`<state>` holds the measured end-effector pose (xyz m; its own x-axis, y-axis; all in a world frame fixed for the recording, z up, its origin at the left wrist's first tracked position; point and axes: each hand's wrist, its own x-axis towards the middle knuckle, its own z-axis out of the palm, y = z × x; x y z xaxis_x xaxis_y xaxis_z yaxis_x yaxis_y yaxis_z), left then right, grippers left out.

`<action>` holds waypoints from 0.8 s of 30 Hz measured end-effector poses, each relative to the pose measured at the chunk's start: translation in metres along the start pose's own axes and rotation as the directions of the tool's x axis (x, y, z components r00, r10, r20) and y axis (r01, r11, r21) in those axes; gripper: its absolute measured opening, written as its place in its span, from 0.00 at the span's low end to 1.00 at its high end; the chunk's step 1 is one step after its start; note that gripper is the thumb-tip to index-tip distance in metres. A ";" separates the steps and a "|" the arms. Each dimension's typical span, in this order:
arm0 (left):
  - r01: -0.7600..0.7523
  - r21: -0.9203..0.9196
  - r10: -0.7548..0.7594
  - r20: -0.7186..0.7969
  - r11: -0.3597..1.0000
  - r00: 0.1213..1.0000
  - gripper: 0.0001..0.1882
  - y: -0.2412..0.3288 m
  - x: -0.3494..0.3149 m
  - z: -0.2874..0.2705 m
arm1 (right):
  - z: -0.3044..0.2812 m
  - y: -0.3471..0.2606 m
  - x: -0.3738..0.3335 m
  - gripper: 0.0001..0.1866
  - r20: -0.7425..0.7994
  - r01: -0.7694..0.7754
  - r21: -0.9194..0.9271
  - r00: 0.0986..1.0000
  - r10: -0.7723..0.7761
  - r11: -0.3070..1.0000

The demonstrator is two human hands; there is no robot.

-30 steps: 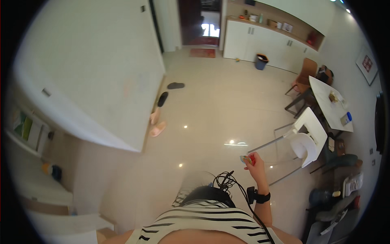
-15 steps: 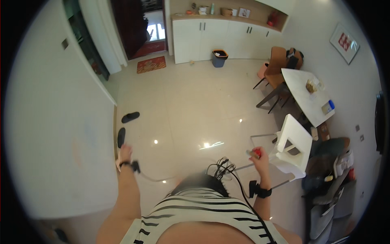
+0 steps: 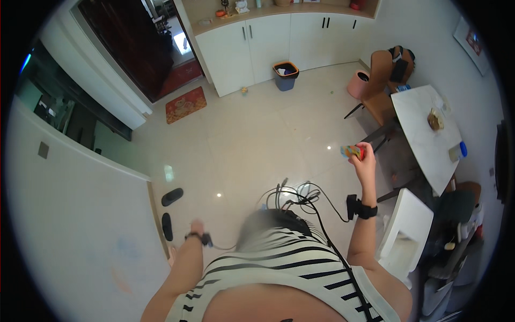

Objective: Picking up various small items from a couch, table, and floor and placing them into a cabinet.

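My right hand (image 3: 367, 156) is raised over the floor, short of the marble-topped table, with its fingers closed around a small red, yellow and blue-green object (image 3: 351, 152). Its exact kind is too small to make out. My left hand (image 3: 198, 226) hangs low near the left wall, close to a pair of dark slippers (image 3: 172, 197). Motion smears its fingers, and nothing shows in it. Each wrist carries a black strapped device. A tangle of black cables (image 3: 300, 196) shows just beyond my head and striped top.
A white high chair (image 3: 406, 225) stands at my right, below the marble-topped table (image 3: 424, 115) and a brown chair (image 3: 379, 86). Farther off are a dark bin with an orange rim (image 3: 285, 80), a pink bin (image 3: 358, 84), white cabinets (image 3: 271, 48) and a red doormat (image 3: 185, 104) by the open door.
My view has turned and moved ahead past the high chair. My right hand has reached farther out with the colourful object still in it. The left hand has swung inward.
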<state>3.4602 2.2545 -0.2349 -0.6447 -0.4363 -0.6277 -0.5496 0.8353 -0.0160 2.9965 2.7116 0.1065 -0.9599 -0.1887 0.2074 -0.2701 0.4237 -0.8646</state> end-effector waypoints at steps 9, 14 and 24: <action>0.615 -0.789 -0.325 0.581 0.001 0.746 0.13 0.025 -0.016 -0.004 | 0.153 0.033 0.276 0.11 0.078 0.014 0.156 0.997 -0.027 0.988; 0.413 -0.886 -0.374 0.464 -0.212 0.803 0.14 0.015 0.130 -0.109 | 0.249 0.060 0.407 0.15 0.187 -0.368 0.335 0.928 0.322 0.867; -0.417 -0.770 -0.425 -0.622 0.483 0.658 0.13 0.000 0.367 -0.634 | 0.414 0.145 0.700 0.14 0.288 -0.567 0.203 0.814 0.505 0.799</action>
<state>2.8871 1.8824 0.0279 -0.5213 -0.8498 0.0779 -0.4059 0.3272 0.8533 2.3165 2.2745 -0.0634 -0.8960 -0.1947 -0.3991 0.3436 0.2654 -0.9008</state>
